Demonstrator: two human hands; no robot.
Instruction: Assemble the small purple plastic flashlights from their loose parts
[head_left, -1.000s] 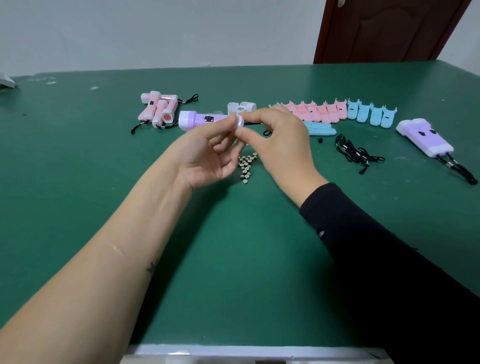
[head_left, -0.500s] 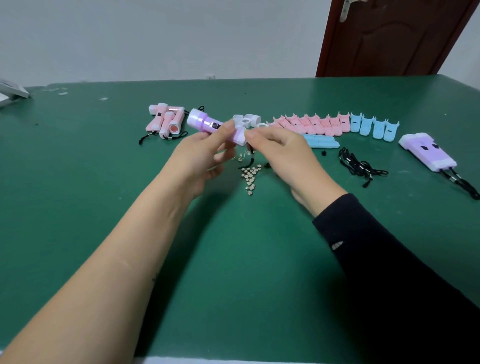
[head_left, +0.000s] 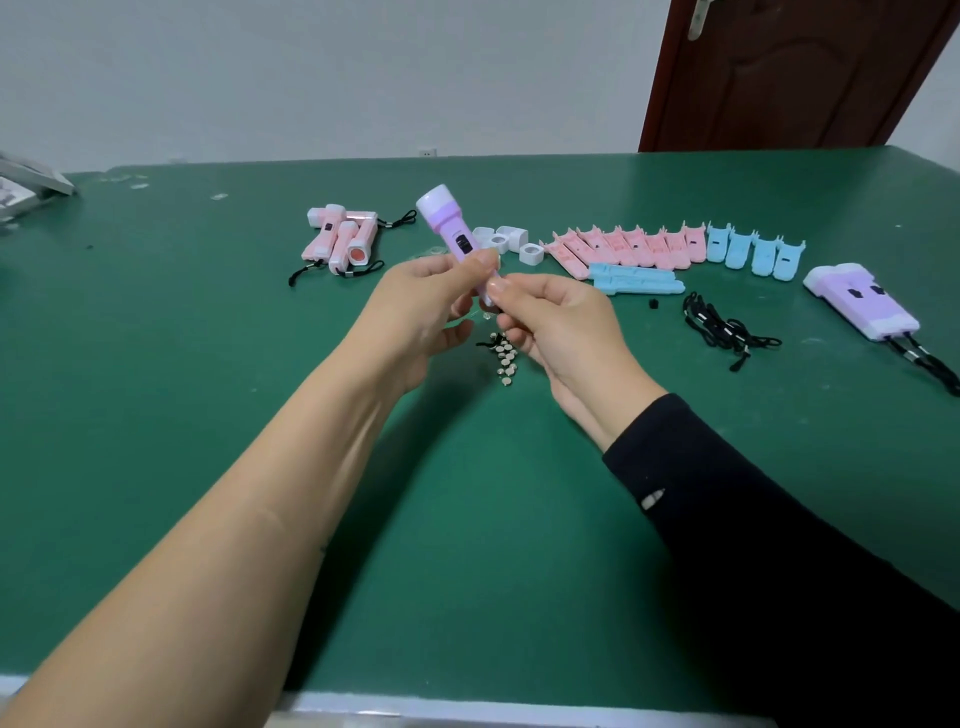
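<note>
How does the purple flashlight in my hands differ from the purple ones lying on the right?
The held flashlight: single, raised, tilted head-up between left hand and right hand. Right-side flashlights: a pair, flat on the table, black cords trailing. Both have purple bodies, white ends.

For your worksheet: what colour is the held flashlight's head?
The flashlight head is white; head view.
</note>
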